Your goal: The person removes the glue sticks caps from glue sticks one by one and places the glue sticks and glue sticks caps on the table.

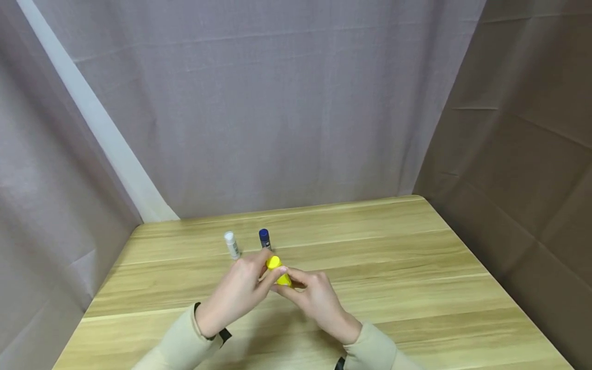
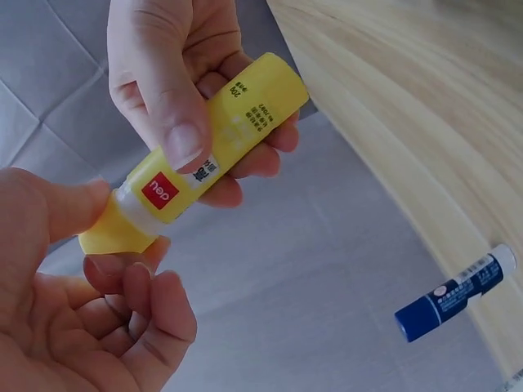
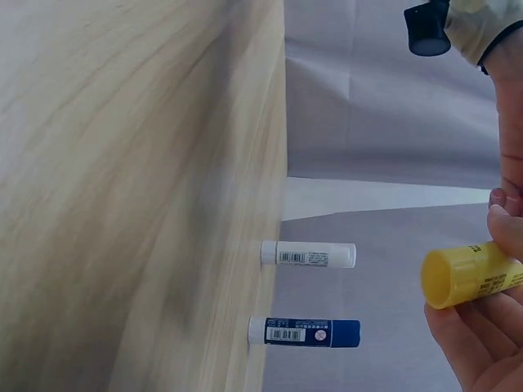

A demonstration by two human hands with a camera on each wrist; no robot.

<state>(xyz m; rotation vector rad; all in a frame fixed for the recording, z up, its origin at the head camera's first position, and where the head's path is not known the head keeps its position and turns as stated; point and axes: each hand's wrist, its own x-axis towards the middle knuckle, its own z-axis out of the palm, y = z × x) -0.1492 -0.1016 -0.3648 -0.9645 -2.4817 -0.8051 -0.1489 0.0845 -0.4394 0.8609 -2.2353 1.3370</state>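
A yellow glue stick with a red label is held over the table between both hands. My left hand pinches its yellow cap between thumb and fingers. Farther down, the barrel is gripped by my right hand, the thumb lying along its side. A white band shows between cap and barrel in the left wrist view. The round base end faces the right wrist camera.
Beyond the hands, a white glue stick and a dark blue glue stick stand upright on the wooden table. Grey curtains hang behind, with a brown cloth wall at the right.
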